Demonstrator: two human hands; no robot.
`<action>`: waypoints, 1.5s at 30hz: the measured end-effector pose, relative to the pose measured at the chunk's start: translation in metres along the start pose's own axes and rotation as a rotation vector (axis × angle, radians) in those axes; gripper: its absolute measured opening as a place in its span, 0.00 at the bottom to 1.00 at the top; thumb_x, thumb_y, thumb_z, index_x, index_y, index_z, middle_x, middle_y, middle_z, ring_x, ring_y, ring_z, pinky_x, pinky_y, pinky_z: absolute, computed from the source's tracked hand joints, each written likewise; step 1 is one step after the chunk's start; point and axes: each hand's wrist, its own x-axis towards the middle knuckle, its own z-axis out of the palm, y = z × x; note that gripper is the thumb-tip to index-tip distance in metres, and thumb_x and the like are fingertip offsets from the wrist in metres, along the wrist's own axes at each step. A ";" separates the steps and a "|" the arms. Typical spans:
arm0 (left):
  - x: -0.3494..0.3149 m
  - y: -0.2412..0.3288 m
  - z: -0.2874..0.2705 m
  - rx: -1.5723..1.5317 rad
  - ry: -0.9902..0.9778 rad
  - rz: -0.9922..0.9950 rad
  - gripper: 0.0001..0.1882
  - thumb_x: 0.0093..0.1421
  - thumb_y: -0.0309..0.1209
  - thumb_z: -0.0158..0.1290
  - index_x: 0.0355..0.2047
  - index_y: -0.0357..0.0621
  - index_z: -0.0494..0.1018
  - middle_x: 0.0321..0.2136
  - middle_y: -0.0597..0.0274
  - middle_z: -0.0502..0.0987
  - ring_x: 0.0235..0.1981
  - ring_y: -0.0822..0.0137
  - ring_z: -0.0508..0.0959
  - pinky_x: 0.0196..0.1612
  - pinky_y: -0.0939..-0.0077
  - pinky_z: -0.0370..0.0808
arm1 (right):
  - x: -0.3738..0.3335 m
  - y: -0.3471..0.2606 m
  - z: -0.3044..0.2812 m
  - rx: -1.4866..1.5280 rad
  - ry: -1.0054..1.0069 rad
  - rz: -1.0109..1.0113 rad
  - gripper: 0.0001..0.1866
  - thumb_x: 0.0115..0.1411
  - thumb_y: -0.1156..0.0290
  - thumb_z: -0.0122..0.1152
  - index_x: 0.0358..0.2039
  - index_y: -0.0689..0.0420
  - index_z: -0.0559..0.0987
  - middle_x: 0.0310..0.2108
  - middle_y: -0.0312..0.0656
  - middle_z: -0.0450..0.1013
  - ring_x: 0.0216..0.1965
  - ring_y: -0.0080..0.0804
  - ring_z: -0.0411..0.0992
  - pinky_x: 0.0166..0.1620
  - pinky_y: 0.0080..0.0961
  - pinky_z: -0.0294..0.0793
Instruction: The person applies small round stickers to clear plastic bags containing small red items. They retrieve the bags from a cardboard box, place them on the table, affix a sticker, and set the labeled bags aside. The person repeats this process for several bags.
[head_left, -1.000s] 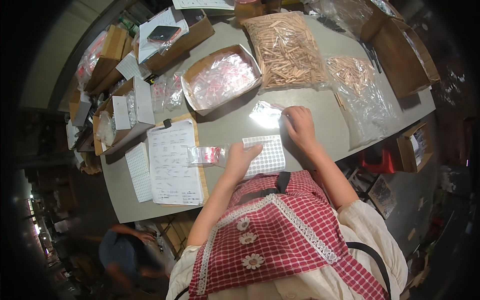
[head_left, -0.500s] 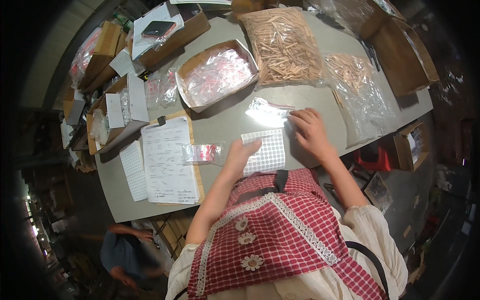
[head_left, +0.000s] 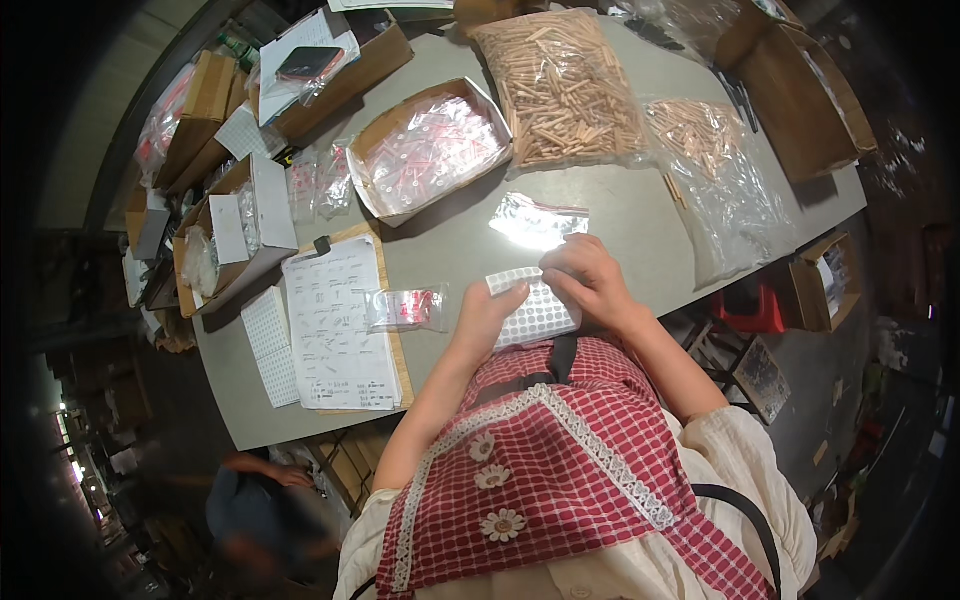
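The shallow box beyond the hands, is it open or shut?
Open: no lid covers the shallow box, and a heap of clear packets shows inside it.

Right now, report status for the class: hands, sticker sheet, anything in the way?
Left hand holding sheet of round grey stickers. Right hand at its upper right corner, pinch unclear. Clear plastic bag just beyond; only hands overlap the sheet.

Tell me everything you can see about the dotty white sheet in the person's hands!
The sheet is thin and white, with neat rows of small round grey dots. It looks like paper, perhaps stickers. It sits slightly turned at the table's near edge, just beyond the red checked apron. The left hand holds its left side; the right hand's fingers are at its top right corner. Its underside is hidden.
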 end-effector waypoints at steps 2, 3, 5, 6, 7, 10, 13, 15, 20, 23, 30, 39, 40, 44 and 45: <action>0.001 -0.003 0.000 0.039 -0.012 0.033 0.13 0.66 0.25 0.54 0.48 0.32 0.77 0.40 0.59 0.81 0.37 0.72 0.81 0.39 0.74 0.79 | -0.001 0.002 0.001 0.045 0.027 0.030 0.05 0.57 0.72 0.65 0.34 0.57 0.83 0.34 0.41 0.78 0.42 0.41 0.75 0.53 0.36 0.69; 0.002 -0.006 -0.001 0.050 -0.018 0.047 0.13 0.66 0.25 0.54 0.48 0.32 0.77 0.40 0.59 0.81 0.36 0.72 0.81 0.39 0.75 0.78 | -0.001 0.003 0.002 0.067 0.040 0.045 0.05 0.57 0.72 0.65 0.34 0.57 0.83 0.34 0.41 0.79 0.42 0.41 0.75 0.52 0.36 0.70; 0.004 -0.011 -0.003 0.072 -0.029 0.073 0.13 0.66 0.26 0.54 0.48 0.32 0.77 0.40 0.60 0.81 0.36 0.72 0.81 0.39 0.75 0.78 | -0.003 0.007 0.002 0.099 0.001 0.122 0.07 0.59 0.73 0.64 0.37 0.59 0.83 0.36 0.41 0.78 0.42 0.38 0.74 0.52 0.33 0.69; 0.004 -0.014 -0.003 0.083 -0.034 0.085 0.13 0.66 0.26 0.54 0.48 0.32 0.77 0.40 0.60 0.81 0.36 0.73 0.81 0.39 0.75 0.78 | -0.004 0.009 0.002 0.115 -0.020 0.161 0.07 0.60 0.73 0.64 0.39 0.59 0.83 0.36 0.42 0.78 0.42 0.37 0.74 0.52 0.32 0.69; 0.005 -0.015 -0.004 0.094 -0.039 0.096 0.13 0.66 0.27 0.54 0.48 0.32 0.77 0.40 0.60 0.81 0.37 0.73 0.81 0.39 0.76 0.78 | -0.005 0.010 0.003 0.138 0.005 0.184 0.07 0.61 0.73 0.64 0.39 0.60 0.83 0.36 0.41 0.78 0.41 0.35 0.74 0.51 0.31 0.69; 0.003 -0.009 0.000 0.074 0.003 0.106 0.13 0.66 0.28 0.55 0.48 0.32 0.77 0.39 0.61 0.81 0.37 0.73 0.80 0.38 0.76 0.78 | -0.008 0.007 0.007 0.261 0.059 0.289 0.07 0.63 0.73 0.63 0.40 0.61 0.83 0.36 0.39 0.78 0.39 0.28 0.73 0.49 0.26 0.70; 0.000 -0.005 -0.003 0.051 0.007 0.032 0.14 0.67 0.29 0.54 0.50 0.34 0.76 0.41 0.60 0.81 0.40 0.73 0.80 0.44 0.75 0.78 | -0.009 0.003 0.005 0.511 0.039 0.471 0.07 0.64 0.73 0.63 0.41 0.61 0.83 0.36 0.35 0.78 0.39 0.21 0.72 0.47 0.22 0.70; -0.003 0.004 0.000 -0.088 0.030 -0.041 0.16 0.65 0.28 0.55 0.51 0.31 0.74 0.42 0.56 0.81 0.39 0.69 0.82 0.42 0.74 0.79 | -0.011 0.004 0.001 0.712 -0.010 0.603 0.08 0.63 0.74 0.63 0.41 0.62 0.82 0.37 0.34 0.78 0.40 0.18 0.72 0.46 0.19 0.70; -0.005 0.012 0.002 -0.259 0.017 -0.094 0.15 0.64 0.27 0.55 0.49 0.33 0.75 0.40 0.56 0.82 0.38 0.68 0.83 0.43 0.73 0.80 | -0.010 0.001 -0.003 0.689 0.040 0.487 0.08 0.63 0.75 0.62 0.42 0.61 0.82 0.38 0.36 0.78 0.41 0.23 0.74 0.46 0.22 0.71; -0.006 0.012 0.000 -0.161 0.018 -0.063 0.15 0.64 0.28 0.56 0.49 0.33 0.75 0.40 0.58 0.81 0.37 0.70 0.82 0.43 0.75 0.79 | 0.002 -0.016 -0.009 0.173 0.018 0.120 0.07 0.61 0.74 0.63 0.40 0.58 0.82 0.38 0.42 0.77 0.44 0.37 0.75 0.50 0.29 0.72; -0.010 0.009 0.004 -0.026 0.007 0.076 0.14 0.65 0.27 0.55 0.49 0.33 0.76 0.41 0.60 0.81 0.38 0.72 0.80 0.41 0.74 0.78 | 0.004 -0.010 -0.004 -0.056 -0.038 -0.031 0.09 0.60 0.73 0.65 0.41 0.60 0.82 0.39 0.44 0.77 0.45 0.41 0.74 0.49 0.32 0.73; -0.004 -0.005 0.001 0.047 0.011 0.174 0.13 0.67 0.26 0.54 0.48 0.33 0.77 0.40 0.62 0.81 0.38 0.74 0.80 0.39 0.76 0.78 | -0.002 -0.008 0.008 0.343 0.074 0.325 0.06 0.59 0.72 0.64 0.33 0.61 0.82 0.31 0.44 0.77 0.35 0.41 0.75 0.42 0.33 0.74; -0.004 -0.006 0.001 0.044 0.016 0.169 0.13 0.67 0.26 0.54 0.48 0.33 0.78 0.40 0.62 0.81 0.37 0.74 0.80 0.39 0.76 0.78 | -0.001 -0.008 0.008 0.230 0.081 0.218 0.06 0.60 0.72 0.63 0.33 0.61 0.82 0.31 0.44 0.77 0.35 0.41 0.75 0.42 0.33 0.74; -0.001 -0.012 -0.003 0.147 0.022 0.206 0.12 0.67 0.26 0.54 0.47 0.32 0.78 0.38 0.62 0.82 0.37 0.75 0.80 0.39 0.76 0.78 | 0.001 -0.011 0.006 -0.094 0.086 -0.005 0.06 0.61 0.73 0.65 0.38 0.61 0.83 0.36 0.44 0.78 0.42 0.38 0.75 0.49 0.33 0.72; -0.001 -0.013 -0.004 0.192 0.027 0.214 0.12 0.67 0.26 0.54 0.47 0.32 0.79 0.38 0.62 0.82 0.37 0.75 0.80 0.38 0.76 0.78 | 0.000 -0.011 0.007 -0.068 0.086 0.035 0.07 0.61 0.73 0.65 0.38 0.60 0.83 0.37 0.43 0.78 0.42 0.37 0.75 0.50 0.33 0.72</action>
